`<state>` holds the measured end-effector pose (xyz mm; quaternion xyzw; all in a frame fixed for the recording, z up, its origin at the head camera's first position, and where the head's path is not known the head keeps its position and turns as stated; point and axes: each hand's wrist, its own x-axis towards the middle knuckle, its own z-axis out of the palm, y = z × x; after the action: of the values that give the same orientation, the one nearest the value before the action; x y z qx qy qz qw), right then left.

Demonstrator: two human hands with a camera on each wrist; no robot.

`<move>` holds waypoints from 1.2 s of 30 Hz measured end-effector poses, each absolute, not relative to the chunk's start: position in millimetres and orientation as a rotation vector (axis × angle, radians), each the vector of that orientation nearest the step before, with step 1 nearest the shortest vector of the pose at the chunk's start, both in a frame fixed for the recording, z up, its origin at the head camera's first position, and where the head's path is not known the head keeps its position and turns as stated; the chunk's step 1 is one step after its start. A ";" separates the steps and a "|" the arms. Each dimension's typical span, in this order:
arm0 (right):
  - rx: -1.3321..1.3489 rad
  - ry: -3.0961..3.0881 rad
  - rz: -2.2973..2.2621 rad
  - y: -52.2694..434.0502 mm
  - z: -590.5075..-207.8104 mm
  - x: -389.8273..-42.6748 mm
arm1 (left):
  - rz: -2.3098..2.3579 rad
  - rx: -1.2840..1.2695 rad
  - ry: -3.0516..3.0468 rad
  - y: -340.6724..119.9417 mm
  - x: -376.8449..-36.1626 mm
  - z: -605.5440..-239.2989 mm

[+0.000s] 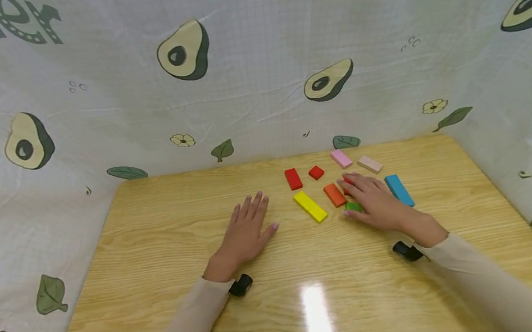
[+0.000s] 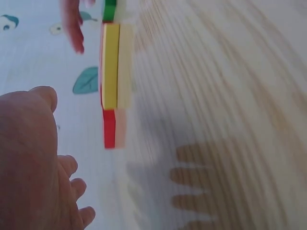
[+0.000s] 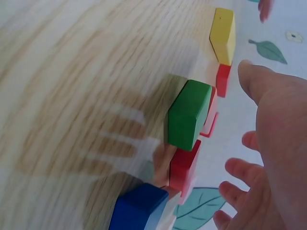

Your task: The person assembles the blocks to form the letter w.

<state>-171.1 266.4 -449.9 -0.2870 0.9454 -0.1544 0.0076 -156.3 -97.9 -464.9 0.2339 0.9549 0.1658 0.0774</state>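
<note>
My left hand hovers over the table left of the blocks, fingers straight and thumb spread, holding nothing. A yellow block is nearest to it; the left wrist view also shows this yellow block in front of a red one. Over on the right, my right hand is held above a green block and a red block, partly covering both. Its fingers are loosely extended, and the right wrist view shows the green block standing apart from them.
Around the right hand lie a blue block, an orange-red block, a pink block and a pale pink block. Farther back are a red block and a small red block. Patterned cloth borders the wooden table.
</note>
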 end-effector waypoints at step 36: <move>-0.910 2.933 -0.408 246.6 -458.1 -184.7 | 0.337 0.760 2.808 -15.5 -157.5 -469.7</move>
<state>-184.7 246.6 -458.1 -0.2936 0.9465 -0.1318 0.0219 -157.5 -15.5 -469.7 0.2580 0.9534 0.1146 0.1064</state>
